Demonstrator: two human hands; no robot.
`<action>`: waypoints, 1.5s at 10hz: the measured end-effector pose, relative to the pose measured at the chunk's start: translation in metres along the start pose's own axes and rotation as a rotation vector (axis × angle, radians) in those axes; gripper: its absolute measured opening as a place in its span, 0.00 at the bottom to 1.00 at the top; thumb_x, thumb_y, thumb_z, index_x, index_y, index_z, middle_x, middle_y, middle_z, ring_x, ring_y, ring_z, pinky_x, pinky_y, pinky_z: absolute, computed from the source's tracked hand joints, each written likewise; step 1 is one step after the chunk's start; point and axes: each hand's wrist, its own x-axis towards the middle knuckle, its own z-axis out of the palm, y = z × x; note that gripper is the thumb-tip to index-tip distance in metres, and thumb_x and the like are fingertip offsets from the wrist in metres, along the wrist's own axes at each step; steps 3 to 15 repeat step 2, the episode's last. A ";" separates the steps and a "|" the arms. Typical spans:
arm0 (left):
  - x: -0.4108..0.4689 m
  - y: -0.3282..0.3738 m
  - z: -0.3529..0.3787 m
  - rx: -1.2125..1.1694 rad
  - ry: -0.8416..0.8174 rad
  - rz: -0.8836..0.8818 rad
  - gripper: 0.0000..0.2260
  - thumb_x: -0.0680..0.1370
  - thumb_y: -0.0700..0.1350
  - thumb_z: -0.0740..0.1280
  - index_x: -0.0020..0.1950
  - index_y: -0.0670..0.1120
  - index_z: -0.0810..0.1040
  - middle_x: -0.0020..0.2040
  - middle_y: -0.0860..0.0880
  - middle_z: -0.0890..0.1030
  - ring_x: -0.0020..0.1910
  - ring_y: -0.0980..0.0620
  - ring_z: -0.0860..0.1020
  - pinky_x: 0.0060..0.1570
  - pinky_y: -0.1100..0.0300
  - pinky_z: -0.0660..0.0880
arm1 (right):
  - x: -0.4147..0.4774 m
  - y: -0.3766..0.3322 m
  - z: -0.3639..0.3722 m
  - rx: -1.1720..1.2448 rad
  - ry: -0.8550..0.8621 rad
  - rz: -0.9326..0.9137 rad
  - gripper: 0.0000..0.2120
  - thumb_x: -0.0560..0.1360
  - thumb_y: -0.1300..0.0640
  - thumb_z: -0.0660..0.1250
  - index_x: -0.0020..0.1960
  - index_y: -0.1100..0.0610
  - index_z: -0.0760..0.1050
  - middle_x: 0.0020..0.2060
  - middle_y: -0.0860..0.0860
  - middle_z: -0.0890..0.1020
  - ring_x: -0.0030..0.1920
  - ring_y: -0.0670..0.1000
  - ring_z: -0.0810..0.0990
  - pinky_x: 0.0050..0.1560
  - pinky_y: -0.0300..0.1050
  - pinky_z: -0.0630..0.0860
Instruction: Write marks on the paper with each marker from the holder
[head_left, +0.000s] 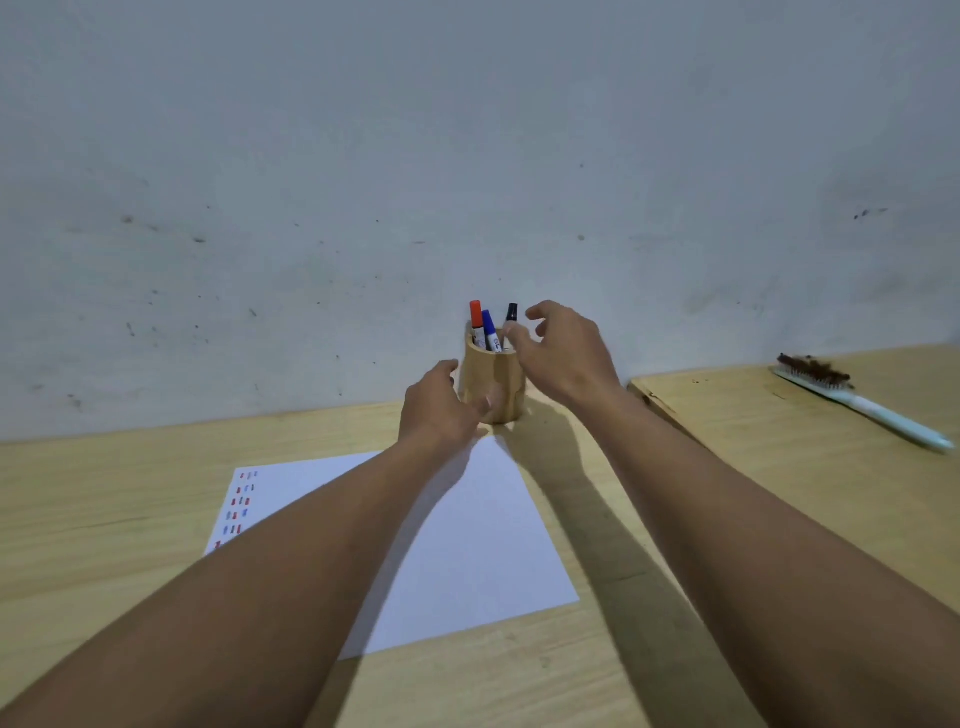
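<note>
A round wooden holder stands at the back of the table against the wall. Three capped markers stick up from it: red, blue and black. My left hand is wrapped around the holder's left side, thumb across its front. My right hand hovers at the holder's right rim with fingers spread, close to the black marker and holding nothing. A white sheet of paper lies in front of the holder, with small red and blue marks down its left edge.
A hairbrush with a pale blue handle lies at the far right on a second wooden tabletop that adjoins the main table. A grey wall rises right behind the holder.
</note>
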 end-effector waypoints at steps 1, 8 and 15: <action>-0.045 0.020 -0.041 0.013 -0.044 0.075 0.19 0.76 0.51 0.71 0.67 0.49 0.77 0.59 0.50 0.82 0.53 0.52 0.82 0.54 0.60 0.77 | -0.019 -0.031 -0.039 0.162 0.003 -0.043 0.17 0.80 0.46 0.66 0.65 0.52 0.79 0.49 0.50 0.84 0.49 0.49 0.82 0.47 0.43 0.74; -0.136 0.034 -0.093 -0.036 -0.122 0.175 0.08 0.77 0.52 0.69 0.53 0.53 0.84 0.45 0.57 0.85 0.44 0.60 0.82 0.45 0.67 0.76 | -0.065 -0.071 -0.112 0.456 -0.055 -0.239 0.07 0.79 0.52 0.69 0.53 0.52 0.84 0.39 0.49 0.86 0.36 0.43 0.82 0.38 0.40 0.75; -0.136 0.034 -0.093 -0.036 -0.122 0.175 0.08 0.77 0.52 0.69 0.53 0.53 0.84 0.45 0.57 0.85 0.44 0.60 0.82 0.45 0.67 0.76 | -0.065 -0.071 -0.112 0.456 -0.055 -0.239 0.07 0.79 0.52 0.69 0.53 0.52 0.84 0.39 0.49 0.86 0.36 0.43 0.82 0.38 0.40 0.75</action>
